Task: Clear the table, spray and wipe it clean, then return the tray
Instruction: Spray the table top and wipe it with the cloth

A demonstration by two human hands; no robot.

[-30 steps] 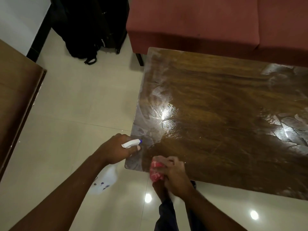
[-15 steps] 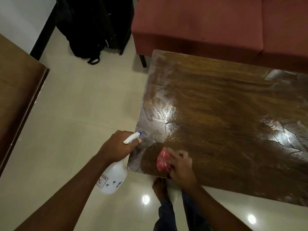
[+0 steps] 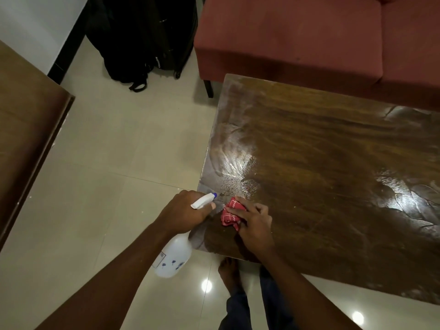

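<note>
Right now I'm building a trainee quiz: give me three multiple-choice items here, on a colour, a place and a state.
1. Sofa colour: A) green B) red C) grey
2. The cloth is: A) on the sofa B) on the table C) in the left hand
3. The left hand: A) hangs idle B) lies flat C) grips the bottle
Answers: B, red cushions; B, the right hand presses it by the table's corner; C, it wraps the bottle's neck.
</note>
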